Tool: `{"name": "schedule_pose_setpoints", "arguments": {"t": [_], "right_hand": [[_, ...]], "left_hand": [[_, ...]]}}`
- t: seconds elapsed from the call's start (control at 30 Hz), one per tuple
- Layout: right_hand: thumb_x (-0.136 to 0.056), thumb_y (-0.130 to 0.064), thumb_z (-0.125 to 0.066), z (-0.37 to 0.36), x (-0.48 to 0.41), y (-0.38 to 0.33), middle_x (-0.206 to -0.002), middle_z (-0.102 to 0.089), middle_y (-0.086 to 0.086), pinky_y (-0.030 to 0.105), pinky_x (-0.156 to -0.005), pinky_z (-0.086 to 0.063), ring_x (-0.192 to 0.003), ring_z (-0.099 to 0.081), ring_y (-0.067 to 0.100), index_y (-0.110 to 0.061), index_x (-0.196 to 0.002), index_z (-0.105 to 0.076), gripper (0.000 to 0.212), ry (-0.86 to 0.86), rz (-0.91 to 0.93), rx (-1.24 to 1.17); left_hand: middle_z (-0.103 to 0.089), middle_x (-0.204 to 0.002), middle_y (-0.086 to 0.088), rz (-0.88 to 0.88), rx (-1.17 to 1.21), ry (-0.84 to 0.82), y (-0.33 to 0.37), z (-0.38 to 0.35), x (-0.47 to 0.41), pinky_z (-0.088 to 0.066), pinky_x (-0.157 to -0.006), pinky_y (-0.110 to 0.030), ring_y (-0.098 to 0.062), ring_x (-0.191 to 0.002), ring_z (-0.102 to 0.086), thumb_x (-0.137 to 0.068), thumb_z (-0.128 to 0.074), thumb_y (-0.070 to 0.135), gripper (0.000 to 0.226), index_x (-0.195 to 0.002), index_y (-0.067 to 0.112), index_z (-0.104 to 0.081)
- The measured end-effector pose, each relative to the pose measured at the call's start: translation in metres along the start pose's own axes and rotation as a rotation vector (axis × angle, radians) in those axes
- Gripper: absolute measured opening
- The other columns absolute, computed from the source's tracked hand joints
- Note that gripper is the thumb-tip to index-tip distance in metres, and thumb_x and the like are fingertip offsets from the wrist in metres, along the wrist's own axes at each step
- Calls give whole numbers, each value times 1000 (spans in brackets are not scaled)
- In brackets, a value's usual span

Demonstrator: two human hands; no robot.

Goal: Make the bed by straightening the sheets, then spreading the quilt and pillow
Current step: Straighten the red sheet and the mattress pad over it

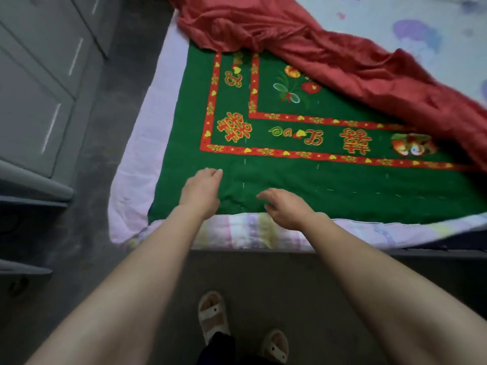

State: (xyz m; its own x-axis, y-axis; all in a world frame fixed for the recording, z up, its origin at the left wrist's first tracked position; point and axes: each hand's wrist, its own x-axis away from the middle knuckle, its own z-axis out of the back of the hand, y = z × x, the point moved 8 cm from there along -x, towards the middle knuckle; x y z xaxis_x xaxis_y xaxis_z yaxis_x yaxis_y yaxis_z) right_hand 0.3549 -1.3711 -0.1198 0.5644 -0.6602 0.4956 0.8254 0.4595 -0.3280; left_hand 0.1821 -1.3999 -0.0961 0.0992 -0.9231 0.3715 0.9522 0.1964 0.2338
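A green quilt (342, 180) with red borders and gold motifs lies flat over the near corner of the bed. Its red underside (355, 67) is folded back in a crumpled band across the upper right. Beneath it show a pale pink sheet (137, 164) along the left edge and a striped pastel sheet (250, 230) along the near edge. My left hand (201, 191) rests palm down on the quilt near its front edge, fingers together. My right hand (286, 206) hovers at the quilt's front hem, fingers loosely curled, holding nothing. No pillow is in view.
A grey drawer cabinet (39, 96) stands at the left, with a narrow strip of dark floor (100, 143) between it and the bed. A white floral sheet (408, 27) covers the bed's far right. My sandalled feet (213, 317) stand on the floor in front of the bed.
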Motion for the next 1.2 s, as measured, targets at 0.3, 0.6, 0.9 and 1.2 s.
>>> {"name": "schedule_pose_setpoints", "arguments": {"t": [0.3, 0.6, 0.9, 1.2], "right_hand": [[-96, -18, -42, 35, 107, 180, -133, -57, 8, 43, -91, -49, -117, -55, 33, -19, -131, -55, 38, 136, -315, -97], [-94, -16, -43, 52, 218, 385, -130, -59, 10, 43, -94, -47, -118, -53, 32, -17, -129, -57, 38, 206, -501, -66], [-82, -5, -55, 79, 272, 566, -142, -45, 2, 37, -109, -29, -137, -34, 24, -20, -135, -48, 56, 193, -489, 125], [-84, -15, -57, 45, 300, 631, -117, -57, -1, 35, -96, -29, -117, -43, 21, -26, -118, -60, 36, 95, -427, 263]], "left_hand": [[-51, -134, -6, -310, -13, -147, 199, -40, -39, -48, -94, -42, -28, -124, -47, -85, -43, -4, 57, -138, 16, -48], [-49, -141, -5, -501, 23, -247, 437, -110, -58, -43, -102, -40, -26, -128, -46, -88, -43, 2, 54, -139, 19, -48], [-55, -116, -4, -526, 48, -332, 630, -187, -79, -49, -82, -39, -31, -105, -56, -83, -58, 23, 35, -118, 22, -53], [-67, -110, -2, -504, -26, -624, 678, -234, -89, -50, -85, -32, -23, -99, -61, -88, -58, 22, 28, -115, 18, -66]]}}
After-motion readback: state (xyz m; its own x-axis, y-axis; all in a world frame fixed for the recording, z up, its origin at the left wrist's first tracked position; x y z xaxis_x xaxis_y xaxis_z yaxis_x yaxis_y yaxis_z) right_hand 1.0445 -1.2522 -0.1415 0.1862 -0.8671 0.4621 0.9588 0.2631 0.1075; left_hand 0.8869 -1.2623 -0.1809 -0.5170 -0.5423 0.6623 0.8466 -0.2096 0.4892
